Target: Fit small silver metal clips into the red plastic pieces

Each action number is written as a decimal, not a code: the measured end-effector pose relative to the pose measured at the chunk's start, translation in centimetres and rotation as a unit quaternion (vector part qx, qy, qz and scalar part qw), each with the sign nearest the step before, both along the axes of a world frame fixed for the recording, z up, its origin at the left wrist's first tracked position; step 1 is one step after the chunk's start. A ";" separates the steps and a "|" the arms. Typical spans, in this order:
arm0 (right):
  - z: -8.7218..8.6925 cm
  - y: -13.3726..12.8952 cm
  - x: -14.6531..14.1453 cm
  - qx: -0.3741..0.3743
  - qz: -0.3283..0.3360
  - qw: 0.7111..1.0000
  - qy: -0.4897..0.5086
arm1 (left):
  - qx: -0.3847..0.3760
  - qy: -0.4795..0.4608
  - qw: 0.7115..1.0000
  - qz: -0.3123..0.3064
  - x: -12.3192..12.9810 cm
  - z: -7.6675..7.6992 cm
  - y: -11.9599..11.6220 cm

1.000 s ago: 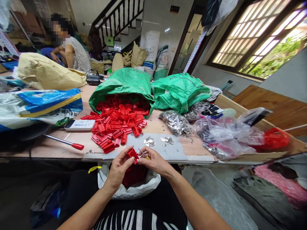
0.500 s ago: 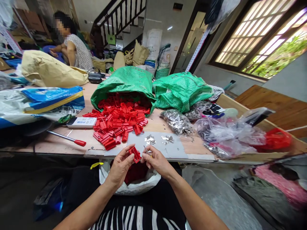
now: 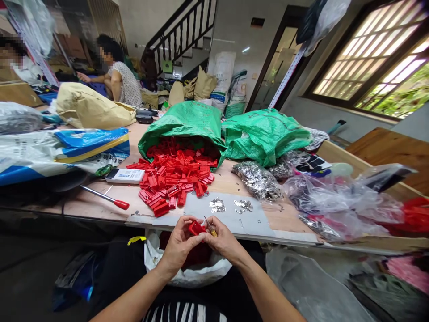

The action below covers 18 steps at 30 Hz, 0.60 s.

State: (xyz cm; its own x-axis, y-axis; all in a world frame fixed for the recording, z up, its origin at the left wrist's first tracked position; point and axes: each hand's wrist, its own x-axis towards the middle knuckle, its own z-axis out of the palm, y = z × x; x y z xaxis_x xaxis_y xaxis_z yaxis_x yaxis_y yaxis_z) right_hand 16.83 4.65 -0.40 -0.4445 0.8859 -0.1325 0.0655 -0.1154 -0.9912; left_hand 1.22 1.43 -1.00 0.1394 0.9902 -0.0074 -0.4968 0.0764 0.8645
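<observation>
Your left hand is closing its thumb and fingers around a red plastic piece, holding it just past the near edge of the table. Your right hand is pinching a small tool with a yellow handle, its thin metal shaft pointing up and away from you. The fingers of both hands are curling inward with hardly any gap, and your two thumbs are meeting beside the red piece.

Below your hands, a white sack is sitting open in your lap, with more red inside it. Ahead of you, a gray sheet is lying flat on the table, carrying two small piles of metal bits, the left pile and the right pile, side by side and apart.

Behind and left of the sheet, a heap of red pieces is spilling from the mouth of a green sack. A bag of metal parts is resting to the right of the heap. Farther off at the left, a person in a dotted top is sitting.
</observation>
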 end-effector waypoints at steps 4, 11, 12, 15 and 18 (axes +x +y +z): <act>0.5 0.8 0.7 0.130 -0.029 0.982 -0.135 | 0.048 0.092 0.994 0.035 -1.1 -0.8 1.4; -0.1 1.2 1.2 0.222 -0.042 0.933 -0.281 | 0.153 0.371 0.914 0.056 -3.1 -2.2 4.4; -0.2 1.2 1.1 0.227 -0.039 0.928 -0.292 | 0.155 0.378 0.911 0.051 -3.2 -2.2 4.6; -0.1 1.1 0.9 0.243 -0.029 0.915 -0.319 | 0.165 0.386 0.907 0.037 -3.2 -2.1 4.9; 0.1 1.2 0.7 0.260 -0.015 0.906 -0.334 | 0.177 0.392 0.902 0.020 -3.3 -2.0 5.0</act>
